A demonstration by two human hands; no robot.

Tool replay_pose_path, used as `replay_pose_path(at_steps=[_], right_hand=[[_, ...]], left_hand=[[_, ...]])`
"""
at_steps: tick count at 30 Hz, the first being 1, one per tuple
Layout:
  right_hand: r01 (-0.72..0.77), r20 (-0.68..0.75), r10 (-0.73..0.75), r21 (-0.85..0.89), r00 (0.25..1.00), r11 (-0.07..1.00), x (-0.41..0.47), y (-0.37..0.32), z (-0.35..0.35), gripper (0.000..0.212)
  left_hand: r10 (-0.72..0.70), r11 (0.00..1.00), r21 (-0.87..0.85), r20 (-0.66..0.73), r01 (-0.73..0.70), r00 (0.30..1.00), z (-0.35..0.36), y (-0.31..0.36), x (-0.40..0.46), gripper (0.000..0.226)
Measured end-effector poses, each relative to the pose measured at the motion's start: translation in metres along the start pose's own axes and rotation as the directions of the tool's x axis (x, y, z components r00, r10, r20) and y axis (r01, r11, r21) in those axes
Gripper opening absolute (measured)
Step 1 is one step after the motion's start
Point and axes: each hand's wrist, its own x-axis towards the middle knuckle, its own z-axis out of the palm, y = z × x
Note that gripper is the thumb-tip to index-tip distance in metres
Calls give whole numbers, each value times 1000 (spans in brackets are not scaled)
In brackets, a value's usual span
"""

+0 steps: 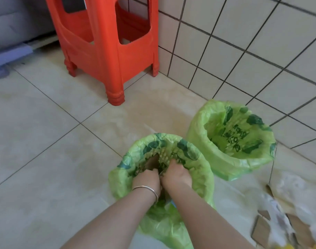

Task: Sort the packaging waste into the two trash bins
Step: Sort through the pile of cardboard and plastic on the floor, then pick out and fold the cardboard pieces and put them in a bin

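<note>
1. Packaging waste (286, 218), torn cardboard pieces and clear plastic wrap, lies on the tiled floor (46, 141) at lower right, apart from both bins.
2. A red plastic stool (107, 51) stands beyond the bins, against the tiled wall (243, 42).
3. The far bin (230, 139), lined with a green bag, sits beside the wall, its mouth open.
4. The near bin (162, 175), also green-lined, touches the far one.
5. Both hands reach into the near bin: the left hand (148, 178), with a bangle (146, 190) at the wrist, and the right hand (175, 175) each have curled fingers pressed into crumpled packing material; whether either grip has truly closed on it cannot be told.
</note>
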Motion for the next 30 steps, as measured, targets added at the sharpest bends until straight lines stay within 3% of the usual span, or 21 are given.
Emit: replay_pose_path(at_steps=[4,9,11,14,17,21,30], right_hand=[[-6,50,5,21,999,1000,16,0,24,49],[-80,149,50,202,987,976,19,5,32,45],[-79,160,39,250,986,965,16,6,28,52],[-20,124,-9,228,992,973,5,8,11,58],[101,-4,-101,156,995,983,-24,12,-16,42],[245,-214,-203,191,956,951,-81,30,-61,28],[227,-581,-1,317,814,921,-232,166,-151,21]], left_hand=[[1,999,-33,174,4,985,16,0,16,37],[-7,999,-36,243,16,970,18,3,20,43],[20,999,-32,243,-13,970,16,5,17,50],[81,997,-13,117,-80,990,2,5,5,45],[134,991,7,-35,-134,990,-25,9,-19,35],[300,953,1,-162,-303,940,-71,31,-69,30],[640,724,-60,-314,-687,701,-112,155,-219,22]])
